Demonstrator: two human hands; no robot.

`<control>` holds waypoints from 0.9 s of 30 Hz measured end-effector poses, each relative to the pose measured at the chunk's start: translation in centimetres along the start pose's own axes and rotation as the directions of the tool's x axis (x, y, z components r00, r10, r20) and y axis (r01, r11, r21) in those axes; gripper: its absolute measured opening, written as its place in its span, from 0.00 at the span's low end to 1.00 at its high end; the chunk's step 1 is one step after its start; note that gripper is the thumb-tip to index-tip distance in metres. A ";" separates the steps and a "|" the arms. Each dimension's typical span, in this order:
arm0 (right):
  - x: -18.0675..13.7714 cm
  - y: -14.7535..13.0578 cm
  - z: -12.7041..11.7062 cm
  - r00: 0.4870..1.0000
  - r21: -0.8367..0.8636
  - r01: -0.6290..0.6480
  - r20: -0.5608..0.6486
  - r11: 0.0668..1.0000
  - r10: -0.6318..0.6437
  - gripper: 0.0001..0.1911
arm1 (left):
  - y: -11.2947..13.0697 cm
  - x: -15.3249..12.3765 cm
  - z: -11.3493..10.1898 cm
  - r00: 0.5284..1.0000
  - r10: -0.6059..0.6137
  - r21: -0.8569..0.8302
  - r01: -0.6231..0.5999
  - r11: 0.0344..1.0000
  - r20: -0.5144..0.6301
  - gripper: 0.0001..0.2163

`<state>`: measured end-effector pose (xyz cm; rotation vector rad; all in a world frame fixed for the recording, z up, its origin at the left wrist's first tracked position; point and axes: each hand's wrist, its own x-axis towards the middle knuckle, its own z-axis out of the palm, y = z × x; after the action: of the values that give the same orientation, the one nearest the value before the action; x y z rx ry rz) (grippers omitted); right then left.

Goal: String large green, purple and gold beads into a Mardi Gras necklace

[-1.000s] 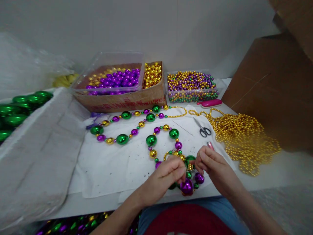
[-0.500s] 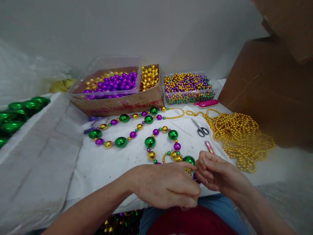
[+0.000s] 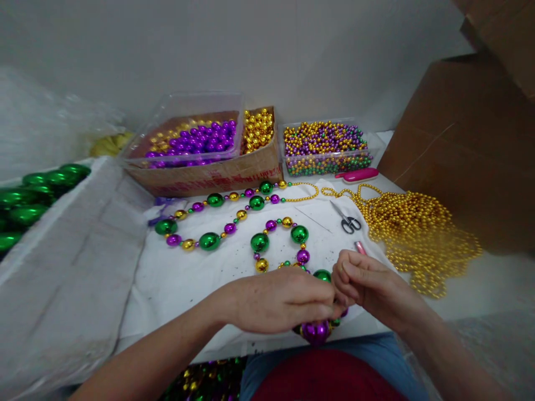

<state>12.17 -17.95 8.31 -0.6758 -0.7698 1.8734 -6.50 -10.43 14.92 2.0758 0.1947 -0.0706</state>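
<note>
My left hand (image 3: 284, 301) reaches in from the lower left, its fingers pinched together at the fingertips of my right hand (image 3: 363, 281). The right hand's fingers are curled in and closed too. Whatever lies between the fingertips is hidden or too thin to see. Beneath and around both hands runs a strand of green, gold and purple beads (image 3: 259, 242), partly covered by the left hand. A large purple bead (image 3: 316, 332) shows just below the left fingers. Behind the right hand a small pink-and-silver object (image 3: 360, 247) peeks out.
A beaded necklace (image 3: 209, 241) lies on the white cloth (image 3: 167, 301). Scissors (image 3: 349, 221), a pink-handled tool (image 3: 360, 175) and gold bead strands (image 3: 418, 223) lie to the right. Behind stand a clear bead tub (image 3: 326, 161) and a cardboard box (image 3: 209, 181). Large green beads (image 3: 29, 214) sit left.
My left hand has risen a little and its fingers have come to meet the right hand's. A large purple bead now shows under the left hand. The view has shifted slightly.
</note>
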 end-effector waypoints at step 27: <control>3.2 -5.7 1.4 0.992 -0.243 0.129 0.015 0.961 -0.129 0.13 | -2.0 2.3 1.4 0.866 -0.059 -0.525 -0.246 0.815 -0.497 0.13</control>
<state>13.20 -13.36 13.12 -0.7606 -1.0307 1.6757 -4.48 -10.44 12.19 1.4468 0.3719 0.5378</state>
